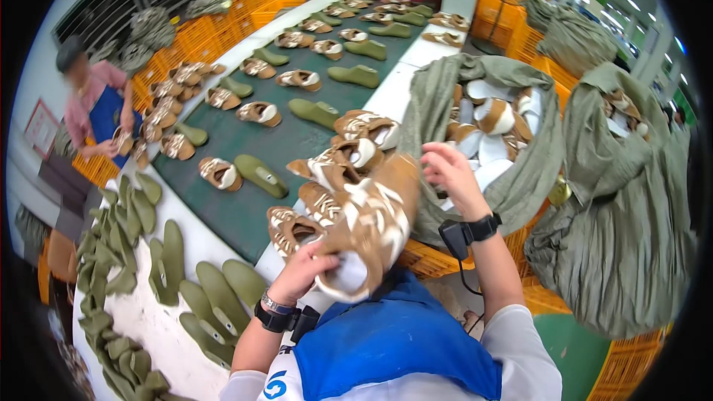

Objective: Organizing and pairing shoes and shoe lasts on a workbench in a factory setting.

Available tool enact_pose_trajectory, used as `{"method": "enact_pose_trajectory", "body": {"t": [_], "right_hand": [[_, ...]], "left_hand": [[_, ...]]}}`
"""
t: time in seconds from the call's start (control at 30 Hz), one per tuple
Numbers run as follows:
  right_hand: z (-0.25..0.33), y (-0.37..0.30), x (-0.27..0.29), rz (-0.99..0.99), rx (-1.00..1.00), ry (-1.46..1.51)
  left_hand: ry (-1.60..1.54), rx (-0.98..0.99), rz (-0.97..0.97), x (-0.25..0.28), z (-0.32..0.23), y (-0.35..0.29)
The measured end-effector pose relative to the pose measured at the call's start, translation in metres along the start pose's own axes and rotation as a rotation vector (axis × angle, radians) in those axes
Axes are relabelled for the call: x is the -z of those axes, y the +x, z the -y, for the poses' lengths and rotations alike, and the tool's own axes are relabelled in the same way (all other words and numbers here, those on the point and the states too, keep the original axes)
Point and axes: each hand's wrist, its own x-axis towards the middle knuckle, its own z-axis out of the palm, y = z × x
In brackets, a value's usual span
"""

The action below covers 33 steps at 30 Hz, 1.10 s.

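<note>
The left grip [301, 271] holds a brown shoe [360, 241]; the right grip [453, 174] hovers empty near a sack [546, 130].

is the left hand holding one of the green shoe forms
No, the left hand grips a brown-and-white shoe, while the green shoe forms lie on the belt and the white worktop.

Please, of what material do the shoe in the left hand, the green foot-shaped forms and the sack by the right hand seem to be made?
Shoe: perhaps suede or imitation, matt brown with white parts; motion blur leaves it open.
Green forms: probably hard plastic, smooth, with a soft sheen and rigid outlines.
Sack: likely thin woven plastic or cloth, dull grey-green, finely creased.
</note>
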Motion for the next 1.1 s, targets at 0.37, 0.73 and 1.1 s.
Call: {"method": "enact_pose_trajectory", "body": {"t": [0.37, 0.73, 1.1], "right_hand": [[-0.029, 0.036, 0.076, -0.445, 0.472, -0.949], [-0.035, 0.053, 0.125, -0.713, 0.411, -1.160], [-0.004, 0.075, 0.212, -0.791, 0.420, -0.788]], "left_hand": [[0.406, -0.126, -0.647, 0.026, 0.025, 0.006], [0.552, -0.037, -0.313, 0.036, 0.023, 0.024], [0.797, -0.269, -0.590, 0.028, 0.014, 0.007]]}}
